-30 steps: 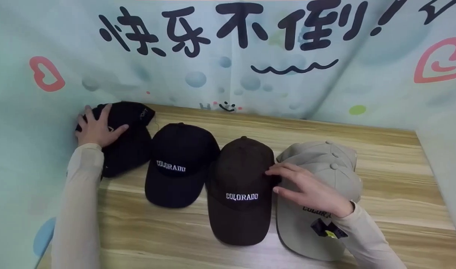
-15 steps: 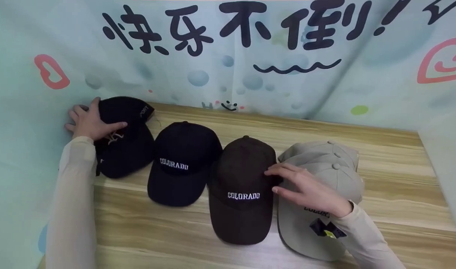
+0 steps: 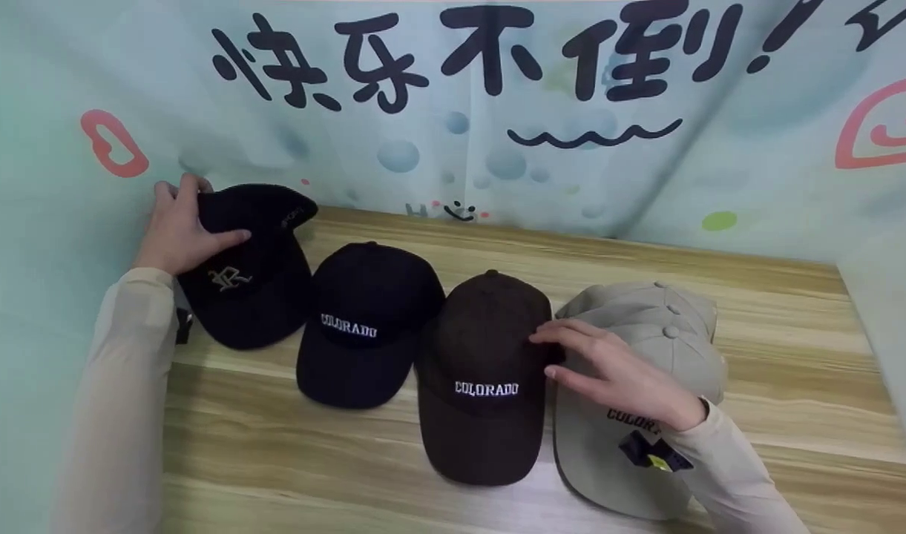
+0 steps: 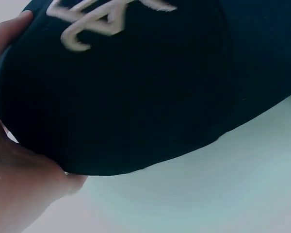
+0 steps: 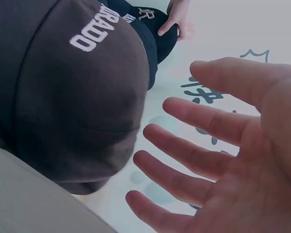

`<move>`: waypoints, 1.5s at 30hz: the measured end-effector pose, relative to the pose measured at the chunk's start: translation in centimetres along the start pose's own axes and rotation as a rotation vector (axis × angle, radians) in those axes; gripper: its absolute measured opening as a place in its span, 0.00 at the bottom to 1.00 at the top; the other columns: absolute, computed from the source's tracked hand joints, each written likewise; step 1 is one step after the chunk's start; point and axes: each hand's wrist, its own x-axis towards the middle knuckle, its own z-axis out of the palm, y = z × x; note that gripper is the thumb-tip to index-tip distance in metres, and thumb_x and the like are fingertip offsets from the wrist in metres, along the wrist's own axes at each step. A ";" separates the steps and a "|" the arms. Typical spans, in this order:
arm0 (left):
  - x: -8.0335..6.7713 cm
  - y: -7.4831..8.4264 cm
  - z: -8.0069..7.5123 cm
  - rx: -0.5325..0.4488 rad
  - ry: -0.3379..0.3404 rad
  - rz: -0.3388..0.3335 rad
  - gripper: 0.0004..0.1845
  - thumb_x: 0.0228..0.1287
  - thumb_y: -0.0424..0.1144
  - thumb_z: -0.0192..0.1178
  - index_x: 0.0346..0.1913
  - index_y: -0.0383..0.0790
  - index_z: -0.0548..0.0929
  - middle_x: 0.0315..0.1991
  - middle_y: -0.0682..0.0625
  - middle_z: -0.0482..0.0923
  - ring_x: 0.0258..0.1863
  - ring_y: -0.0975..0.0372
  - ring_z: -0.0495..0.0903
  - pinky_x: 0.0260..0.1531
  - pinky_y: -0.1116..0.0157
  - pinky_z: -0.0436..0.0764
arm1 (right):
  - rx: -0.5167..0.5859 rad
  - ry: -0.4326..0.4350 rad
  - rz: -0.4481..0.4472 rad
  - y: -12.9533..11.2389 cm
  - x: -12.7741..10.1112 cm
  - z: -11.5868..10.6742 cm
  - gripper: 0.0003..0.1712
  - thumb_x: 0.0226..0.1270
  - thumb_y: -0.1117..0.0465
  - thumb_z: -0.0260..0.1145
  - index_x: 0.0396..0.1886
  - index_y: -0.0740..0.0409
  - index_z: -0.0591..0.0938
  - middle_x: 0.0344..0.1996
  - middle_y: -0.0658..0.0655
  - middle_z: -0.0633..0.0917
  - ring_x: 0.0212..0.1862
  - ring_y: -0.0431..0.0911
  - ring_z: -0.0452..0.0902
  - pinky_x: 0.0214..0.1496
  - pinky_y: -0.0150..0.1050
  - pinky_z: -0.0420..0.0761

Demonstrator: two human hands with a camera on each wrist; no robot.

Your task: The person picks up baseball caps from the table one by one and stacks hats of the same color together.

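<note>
At the far left in the head view, my left hand (image 3: 174, 233) grips the crown of a black baseball cap (image 3: 263, 304) with an R-shaped emblem. The left wrist view shows this black cap close up, with thumb and fingers on either side of its crown. To its right lie a dark navy COLORADO cap (image 3: 367, 285) and a dark brown COLORADO cap (image 3: 482, 334). My right hand (image 3: 616, 371) is over the beige caps (image 3: 690, 363), its fingertips at the brown cap's right side. In the right wrist view its fingers are spread and hold nothing.
The caps stand in a row on a wood-grain table (image 3: 312, 460). A printed pale-blue cloth (image 3: 393, 200) rises along the table's back edge and left side. A black and yellow tag (image 3: 654, 454) sits on the front beige cap's brim.
My left hand has shifted from spread over the black cap to its left side, and the cap has turned so its emblem shows. The right hand stays in place over the beige caps.
</note>
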 end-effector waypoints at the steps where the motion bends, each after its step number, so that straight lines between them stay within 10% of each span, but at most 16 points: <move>1: -0.2 0.1 -0.2 -0.014 -0.008 0.015 0.37 0.57 0.46 0.69 0.57 0.30 0.58 0.48 0.32 0.54 0.46 0.40 0.59 0.47 0.43 0.59 | -0.005 0.005 -0.003 -0.1 0.1 -0.2 0.19 0.68 0.62 0.64 0.57 0.62 0.78 0.56 0.56 0.78 0.60 0.48 0.71 0.61 0.45 0.69; 9: -1.8 1.5 -2.0 -0.039 -0.035 0.042 0.28 0.63 0.44 0.64 0.54 0.32 0.63 0.27 0.40 0.65 0.29 0.48 0.65 0.32 0.54 0.65 | -0.056 0.075 -0.063 -1.6 1.5 -2.1 0.18 0.69 0.61 0.63 0.56 0.61 0.79 0.56 0.54 0.78 0.61 0.47 0.70 0.61 0.44 0.69; 13: -2.9 2.1 -3.1 -0.046 -0.034 0.063 0.29 0.64 0.44 0.62 0.59 0.27 0.65 0.38 0.32 0.71 0.37 0.43 0.69 0.41 0.47 0.68 | -0.099 0.094 -0.109 -1.9 1.6 -2.8 0.18 0.68 0.63 0.64 0.56 0.61 0.79 0.55 0.54 0.79 0.61 0.47 0.71 0.61 0.43 0.69; 17: -4.2 2.5 -4.0 -0.058 0.052 0.127 0.24 0.65 0.43 0.61 0.53 0.25 0.70 0.46 0.30 0.73 0.42 0.44 0.69 0.45 0.50 0.67 | -0.133 0.118 -0.130 -2.1 1.3 -3.3 0.19 0.65 0.66 0.65 0.56 0.60 0.79 0.54 0.54 0.79 0.58 0.47 0.73 0.60 0.41 0.69; 26: -7.3 4.3 -5.3 -0.002 0.191 0.339 0.13 0.61 0.35 0.64 0.37 0.28 0.72 0.27 0.45 0.70 0.27 0.65 0.63 0.30 0.63 0.59 | -0.200 0.146 -0.173 -2.8 0.6 0.2 0.19 0.61 0.64 0.67 0.52 0.63 0.80 0.52 0.58 0.80 0.55 0.51 0.74 0.58 0.47 0.73; 37: -9.8 7.3 -4.7 0.041 0.108 0.484 0.14 0.53 0.33 0.68 0.32 0.34 0.71 0.25 0.49 0.68 0.28 0.57 0.61 0.33 0.56 0.55 | -0.290 -0.120 -0.216 -7.3 4.4 8.7 0.25 0.65 0.54 0.65 0.60 0.58 0.78 0.57 0.58 0.78 0.62 0.53 0.70 0.62 0.48 0.69; 45: -10.3 7.9 -4.3 0.025 0.064 0.515 0.12 0.60 0.32 0.64 0.30 0.36 0.69 0.24 0.52 0.62 0.27 0.59 0.59 0.33 0.58 0.52 | -0.411 -0.453 0.049 -8.9 9.7 12.7 0.36 0.66 0.44 0.63 0.71 0.49 0.68 0.68 0.55 0.69 0.66 0.54 0.65 0.60 0.50 0.69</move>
